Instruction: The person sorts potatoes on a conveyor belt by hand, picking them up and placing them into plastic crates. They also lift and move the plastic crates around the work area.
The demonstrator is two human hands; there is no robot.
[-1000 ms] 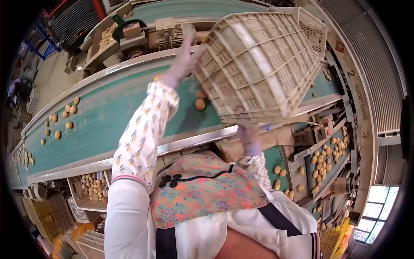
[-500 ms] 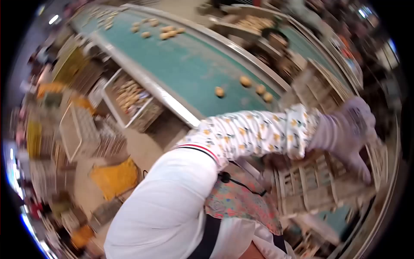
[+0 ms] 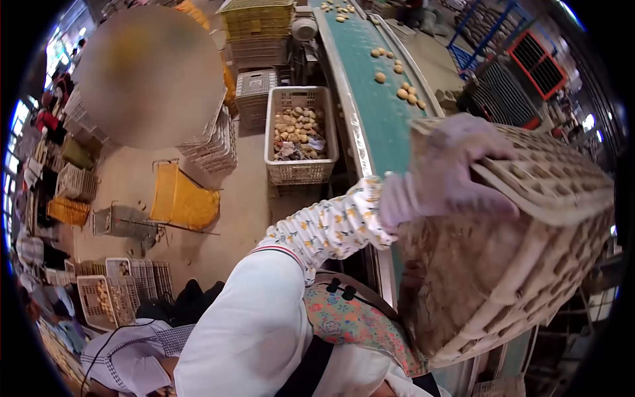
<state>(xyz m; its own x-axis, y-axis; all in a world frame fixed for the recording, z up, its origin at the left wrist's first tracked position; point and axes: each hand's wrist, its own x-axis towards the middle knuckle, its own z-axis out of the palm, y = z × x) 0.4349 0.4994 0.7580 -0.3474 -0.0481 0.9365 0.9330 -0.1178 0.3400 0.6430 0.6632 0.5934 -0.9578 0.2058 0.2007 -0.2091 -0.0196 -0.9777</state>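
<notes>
My left hand (image 3: 456, 175), in a pale, dirt-stained glove, is closed round the upper rim of a dirty beige plastic crate (image 3: 569, 178). Its thumb lies on the near side of the rim and the fingers bend over the other side. The crate is tilted beside the conveyor, its latticed outside facing right and its brown, soiled inner wall partly showing. A flowered oversleeve (image 3: 331, 225) covers my left forearm. My right hand does not show. Round, yellowish potato-like produce (image 3: 407, 94) lies on the green conveyor belt (image 3: 360, 86) beyond my hand.
Left of the belt stands a white crate (image 3: 301, 172) of produce and scraps. A yellow sack on a frame (image 3: 182, 198) and stacked crates (image 3: 218, 142) are on the floor. A person in a checked garment (image 3: 135, 354) is at lower left. A red-framed machine (image 3: 539, 66) stands far right.
The view has swung round. My left hand, spread over a slatted crate before, now grips a crate rim. That crate now stands tilted and larger in view.
</notes>
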